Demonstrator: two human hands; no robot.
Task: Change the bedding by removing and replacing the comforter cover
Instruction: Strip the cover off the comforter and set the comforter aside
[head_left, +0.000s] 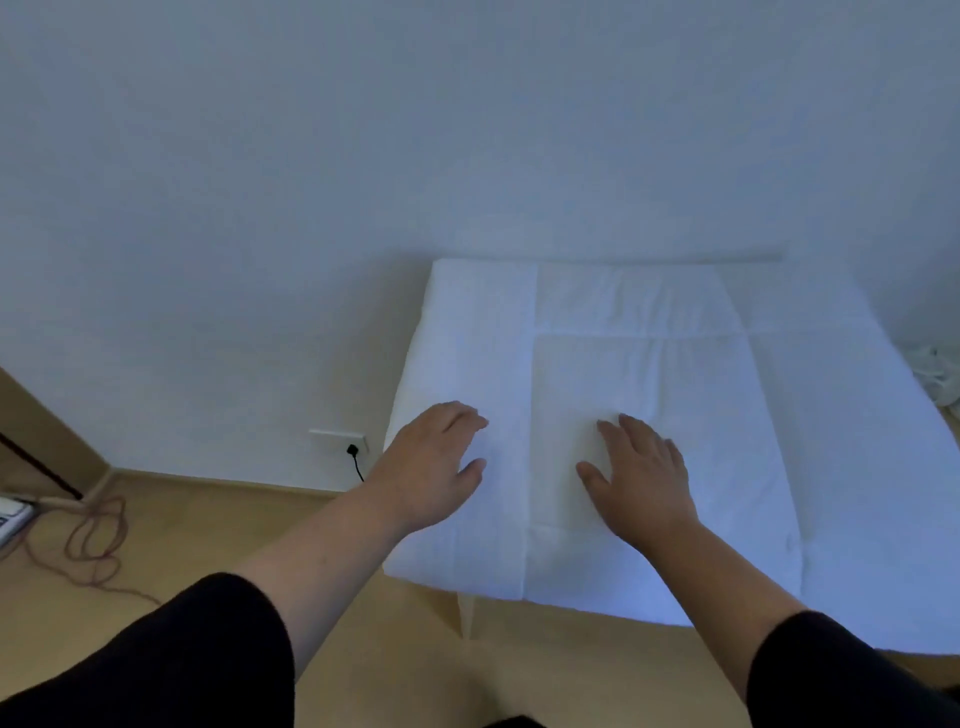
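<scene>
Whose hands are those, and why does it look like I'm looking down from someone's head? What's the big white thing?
The camera sits on a person's head, so you see what they see looking down. The left hand and right hand belong to that person. Both lie flat with straight fingers on a white quilted comforter spread over a bed; they hold nothing. Beside the bed is a wooden floor, with a plug in a wall socket and a loose cord.

Dim, bluish, even light — no hard shadows or glare; the picture is soft throughout; wide-angle distortion bends straight lines toward the edges.
</scene>
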